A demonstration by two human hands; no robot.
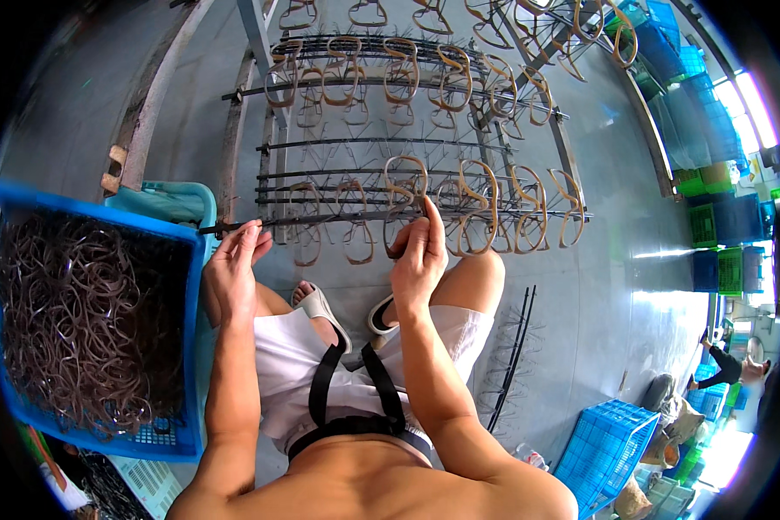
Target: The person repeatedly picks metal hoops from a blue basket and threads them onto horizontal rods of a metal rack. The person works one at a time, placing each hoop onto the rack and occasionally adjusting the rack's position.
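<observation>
A long dark rod (321,217) with thin wire prongs runs level in front of me. Toward its left end, my left hand (232,264) is closed, thumb and fingers pinching it. Farther right, my right hand (421,251) is closed at a brown eyeglass frame (406,159) on the rod. Its fingertips partly hide the contact. More brown eyeglass frames (478,186) hang from the rod to the right of that hand. At my left, a blue crate (195,347) is heaped with tangled brown eyeglass frames (78,312).
A metal rack (251,43) ahead bears several rods hung with eyeglass frames. Spare pronged rods (513,355) lie on the floor at right. A blue crate (607,446) stands near right; a teal basket (169,201) is behind the left crate. Another person (728,368) is far right.
</observation>
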